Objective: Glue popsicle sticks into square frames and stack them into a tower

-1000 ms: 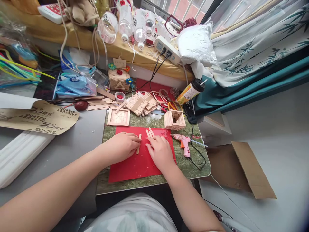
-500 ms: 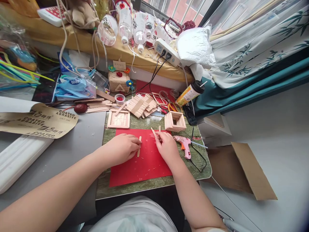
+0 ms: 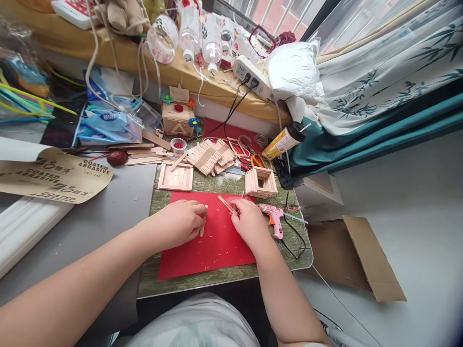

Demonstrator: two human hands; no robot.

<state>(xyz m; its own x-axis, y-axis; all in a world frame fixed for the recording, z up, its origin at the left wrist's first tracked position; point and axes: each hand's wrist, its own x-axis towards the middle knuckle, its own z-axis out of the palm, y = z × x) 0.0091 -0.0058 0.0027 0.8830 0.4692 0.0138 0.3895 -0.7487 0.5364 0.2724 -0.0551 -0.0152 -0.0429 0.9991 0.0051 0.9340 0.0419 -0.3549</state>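
Note:
On the red sheet (image 3: 217, 241), my left hand (image 3: 184, 219) has its fingers closed on a short wooden stick (image 3: 202, 227), which stands out past the fingertips. My right hand (image 3: 248, 219), over the sheet's right side, pinches another wooden stick (image 3: 226, 204) that points up and to the left. A further stick tip (image 3: 242, 194) shows just behind that hand. Beyond the sheet lie a square stick frame (image 3: 176, 176) on the left and a stacked, hollow stick box (image 3: 261, 183) on the right. A pink glue gun (image 3: 277, 220) rests to the right of my right hand.
Stick panels (image 3: 204, 156), loose sticks (image 3: 144, 156) and a small tub of red bits (image 3: 178, 145) lie behind. A decorated stick box (image 3: 178, 119) and a drink cup (image 3: 285, 140) stand farther back. The glue gun's black cable (image 3: 298, 236) curls at the table's right edge.
The stick in my right hand has tilted farther to the left. My left hand and its stick have shifted slightly left in a view that has also moved a little.

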